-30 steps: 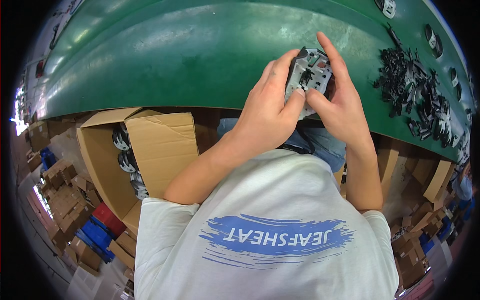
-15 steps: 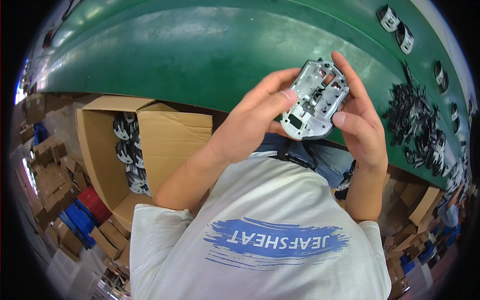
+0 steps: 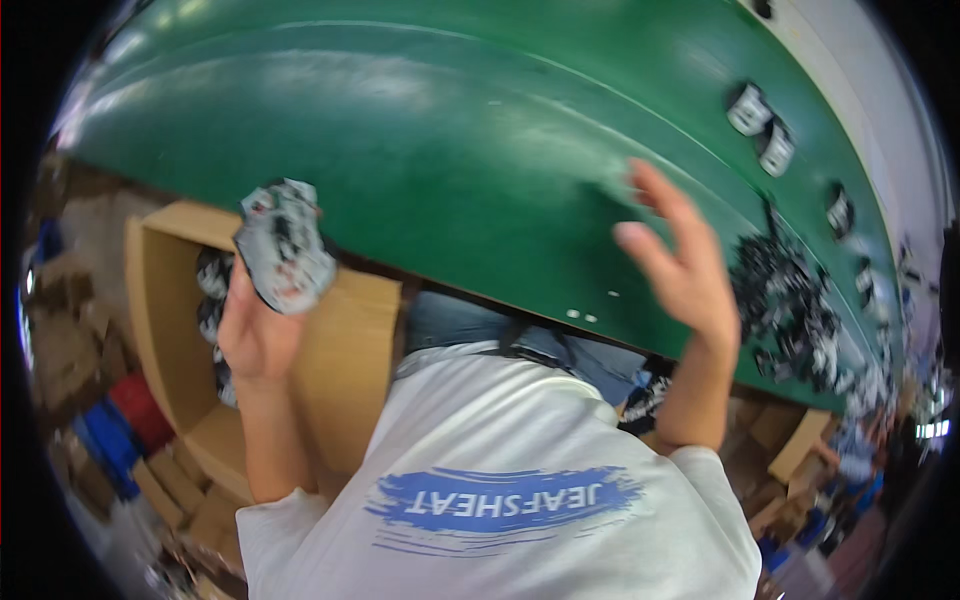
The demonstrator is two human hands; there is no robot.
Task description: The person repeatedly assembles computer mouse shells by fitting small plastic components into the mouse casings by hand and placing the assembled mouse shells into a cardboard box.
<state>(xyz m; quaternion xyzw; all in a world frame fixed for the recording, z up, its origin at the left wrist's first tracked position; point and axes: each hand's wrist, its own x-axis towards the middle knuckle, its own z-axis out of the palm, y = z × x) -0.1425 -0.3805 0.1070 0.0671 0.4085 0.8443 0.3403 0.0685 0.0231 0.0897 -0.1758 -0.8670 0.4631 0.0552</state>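
My left hand (image 3: 262, 335) grips a white and black plastic housing (image 3: 288, 245) by its lower part, out over the left side. The housing's inner side faces up, blurred by motion. Below it stands an open cardboard box (image 3: 350, 345) with several similar black and white housings (image 3: 212, 315) inside. My right hand (image 3: 685, 265) hovers over the green table (image 3: 450, 150), empty, its thumb and fingers apart. A heap of small black parts (image 3: 785, 305) lies to the right of that hand.
Tiny white pieces (image 3: 582, 316) lie near the table's front edge. More black and white housings (image 3: 762, 130) rest at the far right. Cartons and blue and red bins (image 3: 105, 435) crowd the floor at left. Another person (image 3: 855, 450) is at the right.
The housing has gone from both hands in front of me to my left hand alone, over at the box. My right hand has let go of it. The whole view has shifted slightly.
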